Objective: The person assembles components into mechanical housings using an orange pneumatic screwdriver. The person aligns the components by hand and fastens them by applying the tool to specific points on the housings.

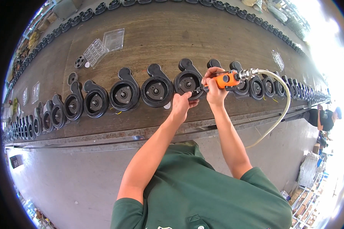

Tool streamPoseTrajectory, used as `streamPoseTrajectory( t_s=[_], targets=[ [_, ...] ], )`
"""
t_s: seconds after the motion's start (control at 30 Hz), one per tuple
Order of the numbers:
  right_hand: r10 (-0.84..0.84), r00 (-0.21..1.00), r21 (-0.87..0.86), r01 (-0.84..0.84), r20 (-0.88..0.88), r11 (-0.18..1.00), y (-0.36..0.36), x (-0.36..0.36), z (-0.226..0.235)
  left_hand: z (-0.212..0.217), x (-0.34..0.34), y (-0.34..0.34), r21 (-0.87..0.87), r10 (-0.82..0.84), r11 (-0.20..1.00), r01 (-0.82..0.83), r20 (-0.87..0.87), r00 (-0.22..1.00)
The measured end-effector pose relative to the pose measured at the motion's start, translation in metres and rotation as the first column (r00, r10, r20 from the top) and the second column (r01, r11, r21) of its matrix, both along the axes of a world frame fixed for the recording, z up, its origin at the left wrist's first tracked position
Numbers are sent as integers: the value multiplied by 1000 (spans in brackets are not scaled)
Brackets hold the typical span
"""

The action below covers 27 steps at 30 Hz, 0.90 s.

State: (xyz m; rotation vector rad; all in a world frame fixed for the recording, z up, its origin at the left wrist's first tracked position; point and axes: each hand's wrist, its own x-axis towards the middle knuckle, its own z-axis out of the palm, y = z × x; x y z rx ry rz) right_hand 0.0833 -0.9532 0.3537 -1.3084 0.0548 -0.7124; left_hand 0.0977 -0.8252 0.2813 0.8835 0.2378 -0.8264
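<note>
Gripping an orange air tool (226, 79) in a closed right hand (215, 89), a person in a green short-sleeved shirt (206, 194) leans over a black round housing (187, 81) at a long brown worktable (153, 42). The fingers and thumb of that hand are clamped around the tool's front part, and its dark nose points left, toward the lower right of the housing. The left hand (182, 105) reaches up to the same spot, fingertips at the housing's lower rim and just beside the tool's nose; whether they pinch something small or only steady the part cannot be told. The housing lies on the worktable near its front edge, its rounded arm pointing away from the person and a short metal shaft standing at its centre. Silver fittings (249, 73) join the back of the tool to a pale hose (288, 100), which curves down past the metal rail (103, 136) along the table's front. A line of similar black housings (156, 91) runs to both sides, and another row (87, 14) follows the far side. Beyond the near line, at left, lie a clear compartment tray (95, 52), a clear lid (114, 39) and a dark disc with holes (79, 61). At far right, another person (322, 118) in dark clothing stands beyond the table's front edge.
</note>
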Motion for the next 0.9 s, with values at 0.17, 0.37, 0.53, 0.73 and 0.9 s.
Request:
streamPoseTrajectory(
  t_s=[0.17,0.37,0.53,0.73,0.9],
  targets=[
    [90,995,-104,-93,-32,990,7,-10,2,0,-1,1,-17,2,1000,-2,20,1000],
    [185,982,-383,-185,-38,905,2,-13,-6,5,-4,3,-22,13,1000,-12,30,999],
    [126,992,-83,-128,-31,988,3,-2,-12,1,-6,-3,-55,45,998,-44,13,999],
    [38,998,-193,-48,-56,980,2,4,-9,10,-6,-12,-58,140,988,-141,-29,990],
    [78,996,-174,-83,-38,981,1,9,-13,1,-9,-20,159,160,975,-158,-3,987]
  ],
)
